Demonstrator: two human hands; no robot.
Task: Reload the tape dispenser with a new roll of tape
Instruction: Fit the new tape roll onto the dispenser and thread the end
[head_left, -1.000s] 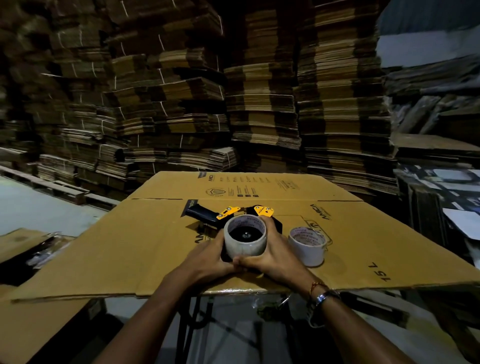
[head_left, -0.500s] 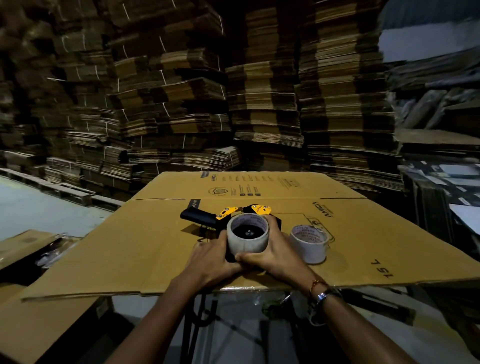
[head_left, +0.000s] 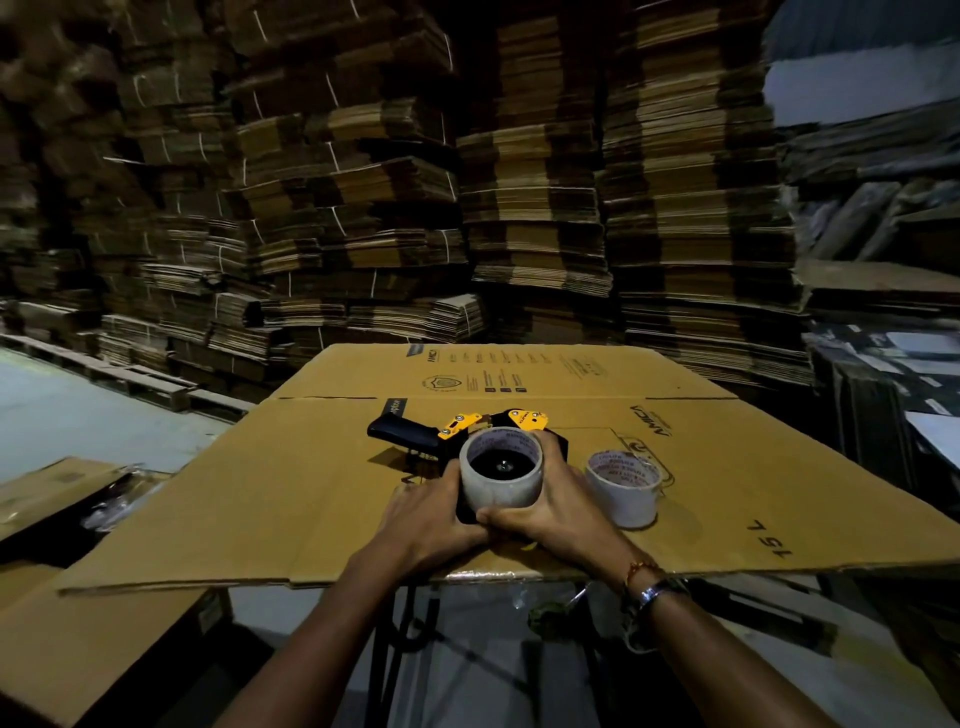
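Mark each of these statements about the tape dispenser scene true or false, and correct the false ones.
1. Both hands are on the tape roll seated on the dispenser. True: the left hand and right hand grip its sides.
2. A second tape roll lies to the left of the dispenser. False: it stands to the right, apart from the right hand.
3. The dispenser has yellow parts. True.
4. The work surface is a bare metal table. False: it is a flattened cardboard sheet.
5. The right wrist is bare. False: it wears a bracelet.
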